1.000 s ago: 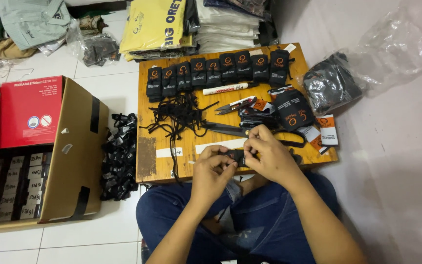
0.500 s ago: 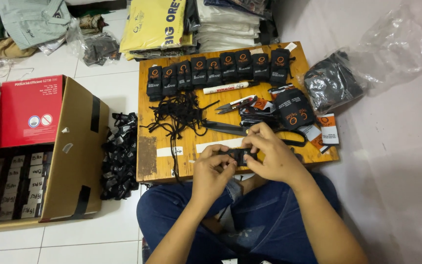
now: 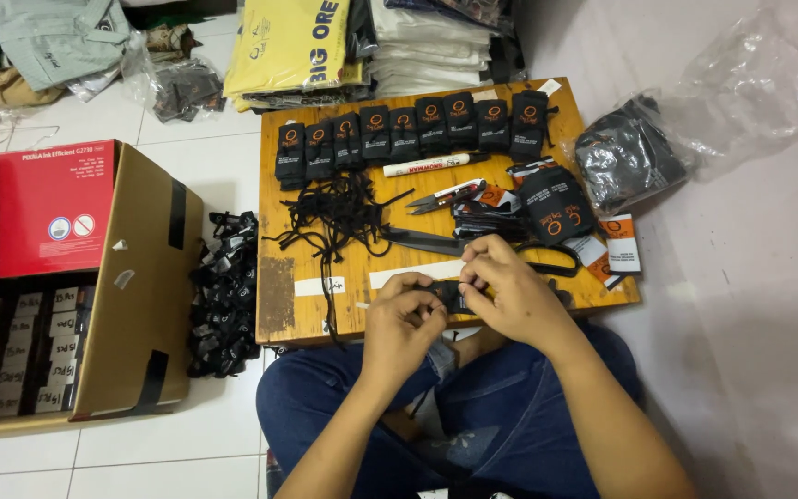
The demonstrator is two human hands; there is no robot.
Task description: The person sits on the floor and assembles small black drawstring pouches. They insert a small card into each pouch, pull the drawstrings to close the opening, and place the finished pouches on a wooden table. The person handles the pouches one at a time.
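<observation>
over at the far left, your cardboard box (image 3: 131,277) stands open on the floor with its red flap (image 3: 48,208) up, rows of small packs inside, so it seems set within an arm's reach. just right of it a heap of black pieces (image 3: 223,296) lies on the tiles against the board's left edge.

across the low wooden board (image 3: 297,305) you have a row of black pouches (image 3: 408,129) lined up along the far side, neat enough to count at a glance. below them a tangle of black cord (image 3: 339,212) sits at left-centre, a marker (image 3: 431,164) and small snips (image 3: 445,196) just right of it, big scissors (image 3: 436,242) nearer you: tools kept close to the hands.

at the near edge your left hand (image 3: 404,323) pinches the left end of a small black piece (image 3: 447,294), and your right hand (image 3: 510,296) grips its right end, fingers curled over it. you hold it just above the board's edge, over your lap, both hands closed on it, likely so you can work it close to your eyes.

further right lie a loose pouch (image 3: 556,208) and paper tags (image 3: 621,242), then a clear bag (image 3: 685,129) of black goods on the floor.

against half a second ago, little differs: your hands stay on the same piece in much the same spot, fingers only slightly shifted, and nothing on the board has moved.
</observation>
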